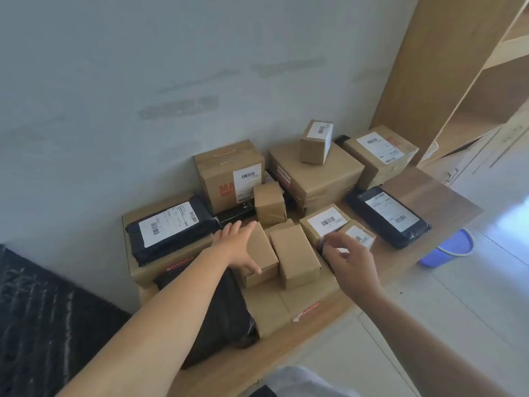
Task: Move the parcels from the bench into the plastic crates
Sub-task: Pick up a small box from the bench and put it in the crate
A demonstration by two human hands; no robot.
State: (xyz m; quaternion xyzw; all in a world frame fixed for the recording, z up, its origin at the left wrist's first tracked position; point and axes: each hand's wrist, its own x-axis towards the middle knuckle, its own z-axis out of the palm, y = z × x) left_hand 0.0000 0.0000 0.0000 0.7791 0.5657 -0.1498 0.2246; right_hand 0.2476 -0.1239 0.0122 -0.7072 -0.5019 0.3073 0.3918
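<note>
From my remote seat, starting at the left, a black mailer bag (171, 227) with a white barcode label lies on a flat carton, its print too blurred to read. My left hand (239, 245) lies on the nearer small brown box (259, 255), fingers straight across its top and thumb down its front edge, the grip apart and not yet clamped. Just beside it stands a second small plain box (297, 256). Behind them, a taller carton (229, 174) shows red letters starting "MA" next to a barcode label; I cannot make out the rest. To the right, my right hand (347, 257) hovers with fingers loosely curled over a little labelled box (357, 236); whether it touches I cannot tell, and it holds nothing I can see. Further right a second black mailer (388, 216) sits on the wooden surface (446, 202), with a blue tub (452, 247) on the floor beyond. All parcels are on the surface; no crate is clearly in view. I judge the step is picking up: close each grip across opposite faces, lift straight to avoid dragging neighbours.
</note>
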